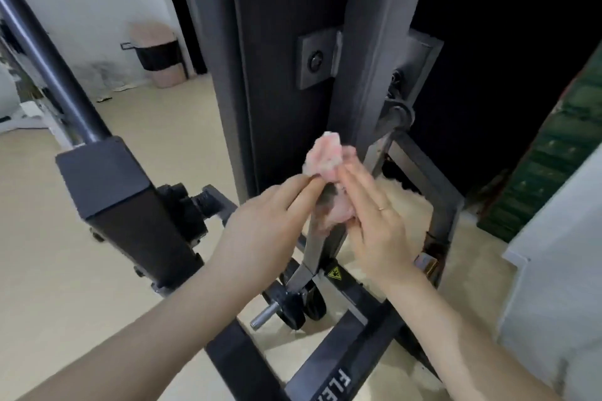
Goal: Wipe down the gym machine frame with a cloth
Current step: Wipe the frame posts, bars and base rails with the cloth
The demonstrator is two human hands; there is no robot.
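Both hands meet at frame centre, where the pink cloth [327, 169] is pinched by the left hand [270, 221] and cupped by the right hand's [374, 228] straightened fingers, seemingly bunched for wiping the frame [368, 75] behind.

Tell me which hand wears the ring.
The right hand wears it: a thin band shows on one finger as it rests against the pink cloth. The left hand, pinching the cloth's edge, is bare.
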